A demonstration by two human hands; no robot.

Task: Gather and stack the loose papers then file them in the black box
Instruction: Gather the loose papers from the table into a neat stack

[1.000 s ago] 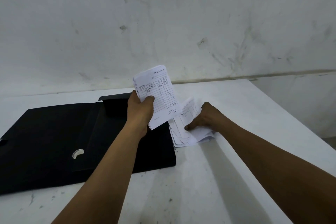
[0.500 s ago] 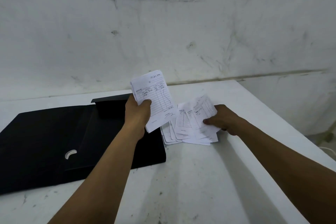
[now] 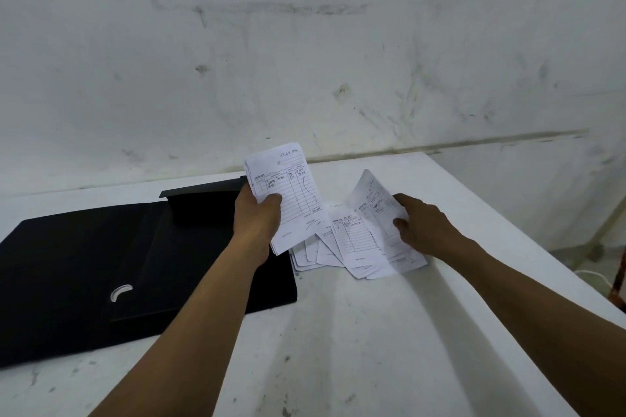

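Note:
My left hand (image 3: 257,223) grips a small stack of white receipt slips (image 3: 288,193), held upright above the right end of the black box (image 3: 101,267). The box lies open and flat on the white table, its lid flap raised at the back. Just right of the box, several loose slips (image 3: 342,244) are fanned out on the table. My right hand (image 3: 423,227) pinches one slip (image 3: 376,203) by its right edge; that slip's upper part stands lifted off the fan.
The white table (image 3: 338,349) ends against a stained white wall (image 3: 305,61) at the back. Its right edge runs diagonally at the right, with floor and a cable below it.
My right hand has shifted to the right side of the fanned slips and raised one slip by its edge. My left hand keeps its stack upright in much the same place.

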